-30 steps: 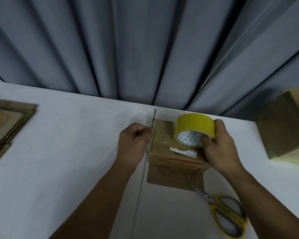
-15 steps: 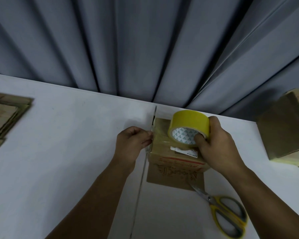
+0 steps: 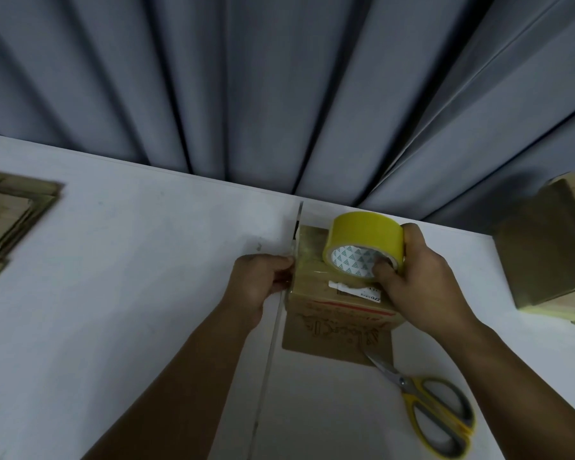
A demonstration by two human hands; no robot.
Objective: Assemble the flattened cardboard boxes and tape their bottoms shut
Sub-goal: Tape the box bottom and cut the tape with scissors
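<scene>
Roll barely shifted, R fingers gripping it; L fingers curled, hold unclear.

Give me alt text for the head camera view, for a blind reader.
A person's right hand holds a yellow tape roll on top of a cardboard box on a white table, while the left hand grips the box's left side. Yellow-handled scissors lie nearby; flattened cardboard sits far left.

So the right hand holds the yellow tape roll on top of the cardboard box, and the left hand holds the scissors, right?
Not quite. The head view shows the scissors lying untouched on the white table, in front of the box. The left hand grips the cardboard box at its left edge. The right hand does hold the yellow tape roll on top.
</scene>
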